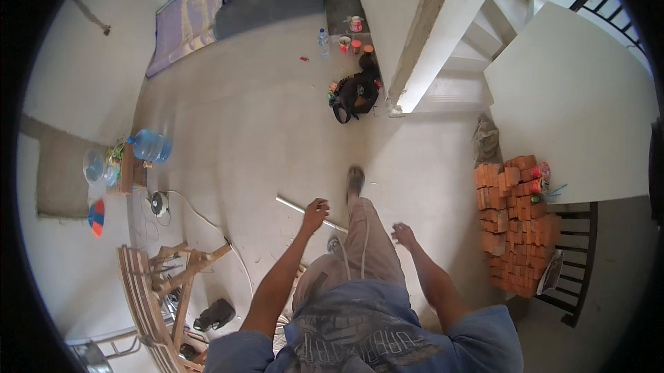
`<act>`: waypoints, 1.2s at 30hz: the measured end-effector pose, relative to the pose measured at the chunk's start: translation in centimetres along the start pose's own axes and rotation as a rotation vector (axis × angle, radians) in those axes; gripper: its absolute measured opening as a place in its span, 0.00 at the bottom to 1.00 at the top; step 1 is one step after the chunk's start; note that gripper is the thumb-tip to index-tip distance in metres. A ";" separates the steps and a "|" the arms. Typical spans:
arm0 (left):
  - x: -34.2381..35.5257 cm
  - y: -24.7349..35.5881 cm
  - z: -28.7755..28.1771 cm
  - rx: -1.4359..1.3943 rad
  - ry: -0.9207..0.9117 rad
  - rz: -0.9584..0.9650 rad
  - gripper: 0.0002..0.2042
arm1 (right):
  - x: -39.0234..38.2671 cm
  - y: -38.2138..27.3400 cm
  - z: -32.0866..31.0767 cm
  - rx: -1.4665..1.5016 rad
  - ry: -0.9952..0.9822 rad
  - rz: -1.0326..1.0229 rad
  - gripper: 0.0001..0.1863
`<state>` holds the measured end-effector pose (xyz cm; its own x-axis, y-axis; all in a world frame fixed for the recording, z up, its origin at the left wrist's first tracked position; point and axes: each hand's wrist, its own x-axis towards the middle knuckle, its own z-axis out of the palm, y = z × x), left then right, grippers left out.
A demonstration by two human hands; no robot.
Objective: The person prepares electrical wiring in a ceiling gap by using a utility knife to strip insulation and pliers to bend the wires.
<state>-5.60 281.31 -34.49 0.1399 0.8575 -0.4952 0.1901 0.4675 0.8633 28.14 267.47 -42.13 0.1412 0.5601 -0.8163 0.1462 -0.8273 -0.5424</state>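
My left hand (315, 213) hangs at the lower middle with loosely bent fingers, over a long white pipe (290, 202) lying on the floor; I see nothing clearly held in it. My right hand (403, 233) is out to the right of my leg (370, 241), fingers apart and empty. My shod foot (356, 181) is extended forward beyond the pipe. A pale cord (245, 269) runs along the floor at left, from near a round black-and-white appliance (159, 202).
Wooden frames (180, 283) and a black bag (214, 314) lie lower left; a water jug (151, 145) stands left. Stacked bricks (508, 228) edge the right, beside a railing (577, 262). A backpack (356, 93), bottle (323, 41) and mat (180, 27) lie ahead, near stairs (463, 82).
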 end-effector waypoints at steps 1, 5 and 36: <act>3.1 -0.5 1.1 0.024 -0.039 0.043 0.13 | 2.7 -4.7 0.1 -0.079 -0.023 -0.022 0.22; 12.0 -5.5 5.6 0.277 -0.159 -0.110 0.18 | 16.0 -13.7 0.0 -0.200 0.013 -0.107 0.25; 49.6 10.3 23.4 0.064 -0.305 -0.141 0.22 | 94.4 -39.6 1.2 -0.056 0.822 -0.041 0.21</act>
<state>25.99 323.60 -52.43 0.3907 0.6767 -0.6240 0.2873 0.5544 0.7811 34.48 353.09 -97.92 0.8031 0.4601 -0.3785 0.2123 -0.8145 -0.5399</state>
